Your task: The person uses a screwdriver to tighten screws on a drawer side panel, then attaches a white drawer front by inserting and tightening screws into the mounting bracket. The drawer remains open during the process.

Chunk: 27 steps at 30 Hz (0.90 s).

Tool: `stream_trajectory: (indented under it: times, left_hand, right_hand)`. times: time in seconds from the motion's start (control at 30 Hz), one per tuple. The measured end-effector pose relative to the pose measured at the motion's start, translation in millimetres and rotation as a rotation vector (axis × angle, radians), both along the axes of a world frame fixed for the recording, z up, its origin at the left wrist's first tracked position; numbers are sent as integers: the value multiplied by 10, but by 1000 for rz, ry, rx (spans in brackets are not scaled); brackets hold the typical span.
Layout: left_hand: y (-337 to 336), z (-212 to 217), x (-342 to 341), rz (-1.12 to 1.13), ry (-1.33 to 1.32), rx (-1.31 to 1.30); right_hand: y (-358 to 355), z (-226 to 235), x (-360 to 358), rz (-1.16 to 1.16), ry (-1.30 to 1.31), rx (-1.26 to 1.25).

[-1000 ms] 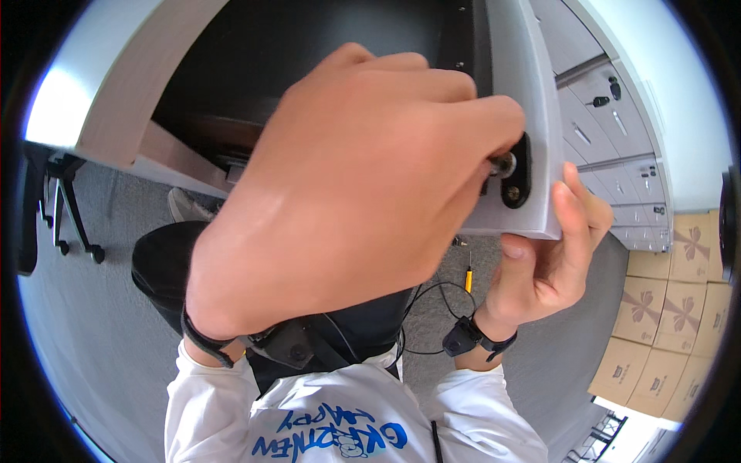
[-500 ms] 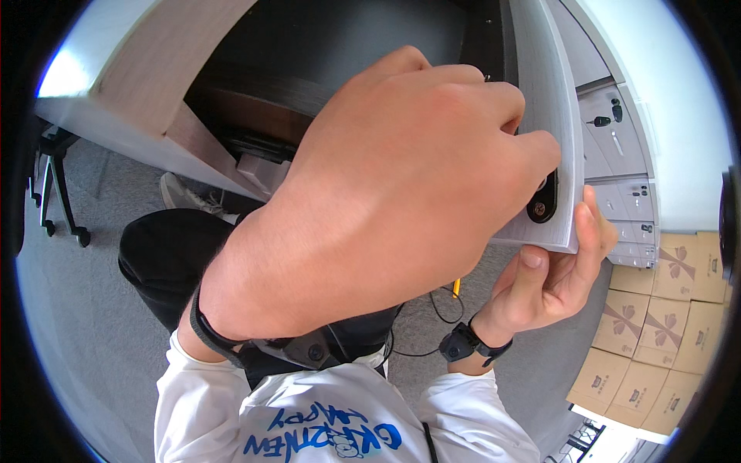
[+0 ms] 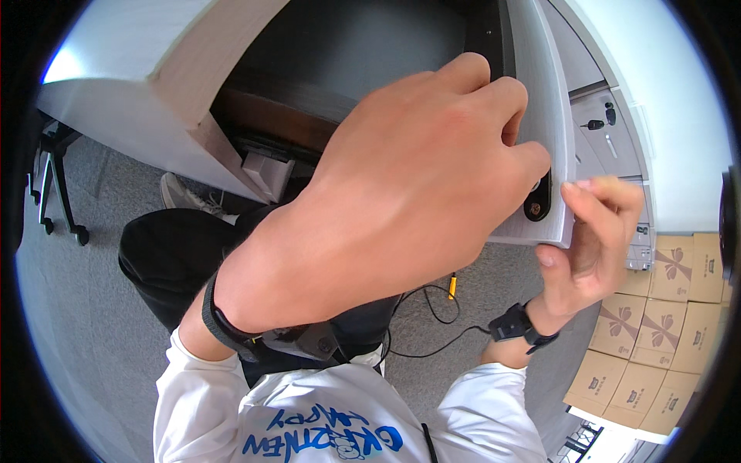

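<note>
A pale wood-grain drawer front [image 3: 546, 92] stands on edge beside a dark drawer interior [image 3: 370, 46]. My left hand [image 3: 424, 154] reaches across its inner face, fingers curled and closed beside a black rounded lock plate [image 3: 538, 202] with a brass-coloured screw. The hand hides the plate's upper part and whatever its fingertips hold. At the drawer front's near corner is my right hand [image 3: 590, 243], with bent fingertips on the edge and the thumb under the bottom edge, gripping the corner.
Light cabinet doors [image 3: 606, 143] with keys hanging from a lock stand at the right. Stacked cardboard boxes [image 3: 656, 332] are at the lower right. A black cable [image 3: 421, 355] with a yellow piece [image 3: 452, 287] lies over the carpet. A chair base [image 3: 58, 189] stands at the left.
My right hand has shifted right and up along the corner, its fingertips now on the edge. My left hand has moved slightly, still curled by the lock plate.
</note>
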<state>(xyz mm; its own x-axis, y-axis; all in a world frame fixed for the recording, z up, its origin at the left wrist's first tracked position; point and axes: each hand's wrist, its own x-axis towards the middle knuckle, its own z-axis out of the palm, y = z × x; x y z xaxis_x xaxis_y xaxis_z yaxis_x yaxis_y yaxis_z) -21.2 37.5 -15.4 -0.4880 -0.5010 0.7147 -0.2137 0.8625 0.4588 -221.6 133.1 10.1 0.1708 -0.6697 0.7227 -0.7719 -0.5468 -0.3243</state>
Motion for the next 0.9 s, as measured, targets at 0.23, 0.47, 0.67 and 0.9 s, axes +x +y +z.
stream_trajectory:
  times: [0.23,0.47,0.67,0.9]
  left_hand:
    - [44,6,-40,-19,-7,-10]
    - [13,-26,-42,-35,39,-72]
    - [6,-4,-55,-34,47,-78]
    - [14,-1,-63,-21,80,-68]
  right_hand:
    - [-27,166,74,-31,-61,163]
    - [-22,136,150,-22,-44,174]
    - [-9,220,273,-107,37,209]
    - [-62,144,425,-254,210,34]
